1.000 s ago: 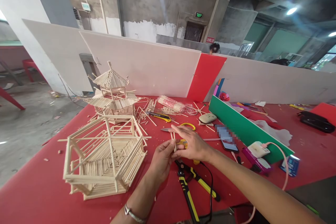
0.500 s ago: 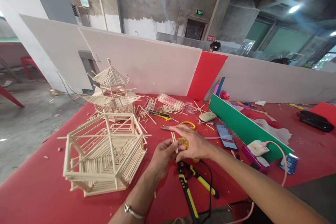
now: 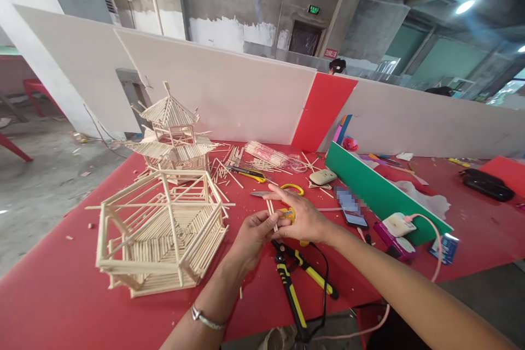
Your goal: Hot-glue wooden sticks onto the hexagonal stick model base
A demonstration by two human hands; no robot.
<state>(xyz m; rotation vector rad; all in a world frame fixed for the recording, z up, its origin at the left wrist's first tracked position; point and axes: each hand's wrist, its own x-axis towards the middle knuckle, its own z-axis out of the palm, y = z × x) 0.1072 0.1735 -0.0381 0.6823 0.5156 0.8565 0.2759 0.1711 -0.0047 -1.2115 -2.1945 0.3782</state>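
Note:
Between my hands are a few short wooden sticks (image 3: 269,206), held side by side and close to upright. My left hand (image 3: 252,238) pinches them with thumb and fingers. My right hand (image 3: 305,219) curves round them from the other side, its thumb near their lower ends and fingertips near the tops. Scissors with a yellow handle (image 3: 296,188) lie just behind the hands. A yellow object (image 3: 288,214) is partly hidden by my right hand. Below the hands rests a cutter tool with black and yellow handles (image 3: 292,292). To the left stands a six-sided stick frame (image 3: 164,268).
A roofed stick pavilion (image 3: 170,115) stands behind the frame. Loose sticks, a utility knife (image 3: 248,174) and a bagged stick bundle (image 3: 266,154) lie further back. On the right are a mouse (image 3: 322,177), a phone (image 3: 351,208), a green board (image 3: 389,197) and a charger with a pink cable (image 3: 400,225).
My fingers have shifted slightly around the sticks, with the right thumb a little higher. The camera view has moved slightly. Objects on the table stay in place.

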